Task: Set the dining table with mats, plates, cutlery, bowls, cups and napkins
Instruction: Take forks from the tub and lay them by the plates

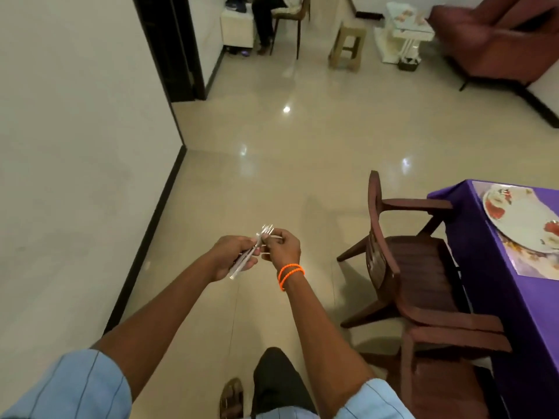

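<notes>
Midway across the floor, my left hand (234, 255) grips a bundle of cutlery (252, 252), handles toward me; my right hand's fingers (272, 238) pinch one fork; the purple worktop (478, 261) lies farther right, nearer that hand.

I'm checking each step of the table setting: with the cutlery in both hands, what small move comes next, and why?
Probably pull one fork free with the right hand while the left hand keeps its grip on the bundle, then turn toward the plate on the purple table, where no cutlery shows.
</notes>
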